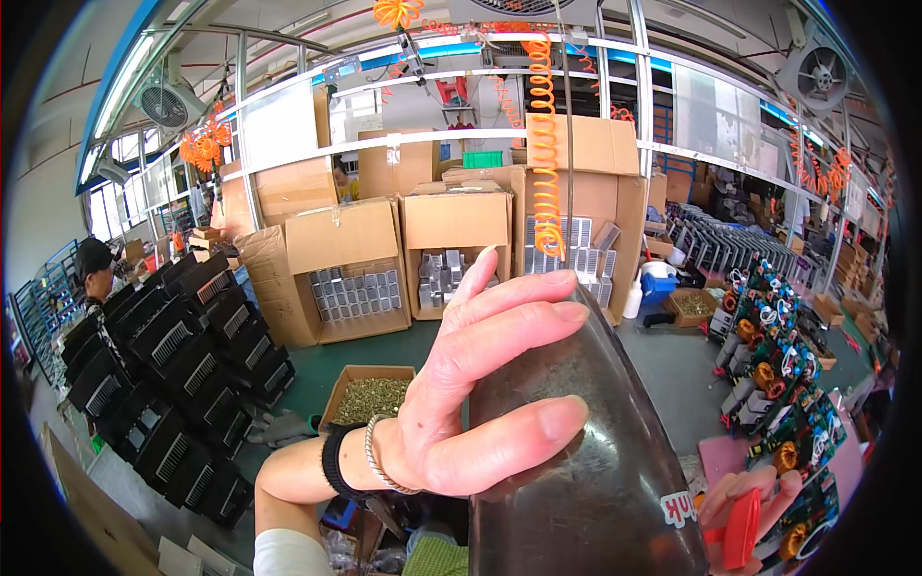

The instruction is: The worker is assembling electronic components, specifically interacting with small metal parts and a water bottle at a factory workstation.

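A large dark, glossy, tapered body (pixel 576 470) fills the lower middle, close to me, with a red-and-white sticker on its right side. Its kind I cannot make out. A thin rod (pixel 569 173) runs upward from behind its top. My left hand (pixel 480 384), with a black band and a beaded bracelet at the wrist, reaches across its upper left. The fingers are stretched and apart, their tips over the dark surface. To its lower right, my right hand (pixel 766 485) is partly hidden, its fingers bent around a red plastic piece (pixel 740 533).
Black finned housings (pixel 182 355) stand stacked at left, near a person (pixel 94 269). Cardboard boxes (pixel 351 235) with metal parts line the back. A box of small fasteners (pixel 375 396) sits below. Circuit assemblies (pixel 768 374) crowd the right. An orange coiled hose (pixel 544 125) hangs overhead.
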`<state>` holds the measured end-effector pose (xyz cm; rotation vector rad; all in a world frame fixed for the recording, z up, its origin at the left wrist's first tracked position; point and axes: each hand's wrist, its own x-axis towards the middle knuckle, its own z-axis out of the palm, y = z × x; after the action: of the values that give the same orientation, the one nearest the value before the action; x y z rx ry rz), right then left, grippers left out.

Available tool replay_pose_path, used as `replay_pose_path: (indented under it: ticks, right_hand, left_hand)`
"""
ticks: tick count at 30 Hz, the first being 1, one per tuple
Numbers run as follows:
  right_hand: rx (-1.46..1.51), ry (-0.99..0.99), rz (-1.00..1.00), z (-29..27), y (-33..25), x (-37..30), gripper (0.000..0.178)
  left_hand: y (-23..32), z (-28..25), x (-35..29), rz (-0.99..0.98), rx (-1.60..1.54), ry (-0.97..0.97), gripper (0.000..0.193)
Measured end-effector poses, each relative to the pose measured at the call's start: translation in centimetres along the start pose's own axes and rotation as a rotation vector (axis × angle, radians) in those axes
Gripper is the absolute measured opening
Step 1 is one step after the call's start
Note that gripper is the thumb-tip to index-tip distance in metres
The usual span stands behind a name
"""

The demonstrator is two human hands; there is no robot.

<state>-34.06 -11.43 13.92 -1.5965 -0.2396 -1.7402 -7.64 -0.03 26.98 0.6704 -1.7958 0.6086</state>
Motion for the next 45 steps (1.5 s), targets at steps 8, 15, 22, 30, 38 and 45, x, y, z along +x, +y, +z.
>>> replay_pose_path:
  ticks: [8,15,22,30,38,45]
  right_hand:
    - [0.015,-0.1,-0.058,-1.0,0.1,0.0,0.094]
    - [0.058,-0.164,-0.074,-2.2,0.5,-0.1,0.096]
    - [0.08,-0.156,-0.08,-3.4,1.2,-0.7,0.097]
    - [0.051,-0.029,-0.094,-3.6,1.4,-1.0,0.052]
    - [0.164,-0.015,0.044,-5.6,2.5,-1.6,0.019]
    - [0.094,0.134,-0.127,-1.5,1.2,0.0,0.021]
  left_hand:
    - [0.7,-0.4,1.2,0.02,0.028,-0.007,0.03]
    - [1.0,-0.7,1.6,0.035,0.043,-0.008,0.029]
    - [1.0,-1.2,1.7,0.036,0.053,-0.013,0.029]
    - [1.5,-1.3,2.1,0.034,0.077,-0.028,0.029]
    - [1.5,-1.7,2.5,0.028,0.091,-0.039,0.029]
    - [1.6,-1.7,2.9,0.025,0.105,-0.053,0.03]
